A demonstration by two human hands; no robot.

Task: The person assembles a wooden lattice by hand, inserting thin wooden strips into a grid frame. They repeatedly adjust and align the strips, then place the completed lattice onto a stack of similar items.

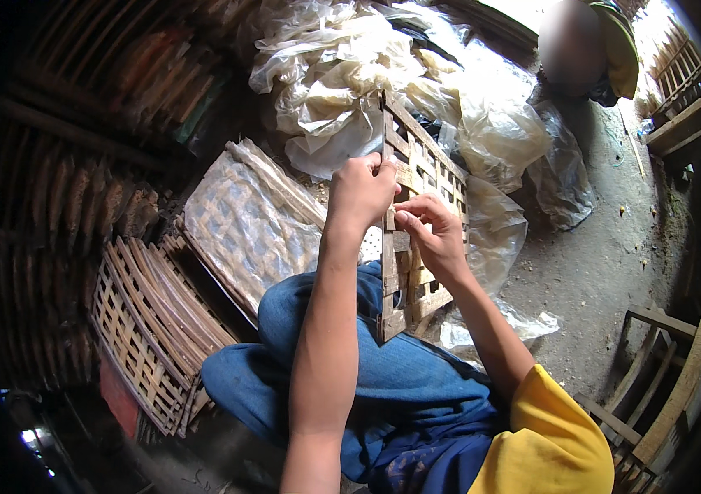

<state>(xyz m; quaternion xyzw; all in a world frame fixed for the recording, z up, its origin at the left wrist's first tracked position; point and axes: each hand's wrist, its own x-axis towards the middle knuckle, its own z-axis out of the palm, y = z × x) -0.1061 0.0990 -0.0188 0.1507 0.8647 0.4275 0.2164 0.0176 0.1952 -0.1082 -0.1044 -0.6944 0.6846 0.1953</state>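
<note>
A woven bamboo tray (392, 317) with a flat wooden frame stands tilted on edge against my jeans-clad legs (309, 317). My left hand (359, 193) is closed round the near edge of its frame, about midway along. Just below, my right hand (437, 235) is closed in a pinch at the same edge, thumb and forefinger together. A small pale bit shows at those fingertips, too small to name. The tray's far side and part of its weave are hidden behind both hands.
Several woven trays (141, 346) lean in a stack on the left. Beside them is a tray covered with clear plastic sheet (252, 222). Crumpled plastic sheeting (326, 66) is heaped ahead. A wooden rack (680, 395) stands at right, and another person (614, 49) is at the far right.
</note>
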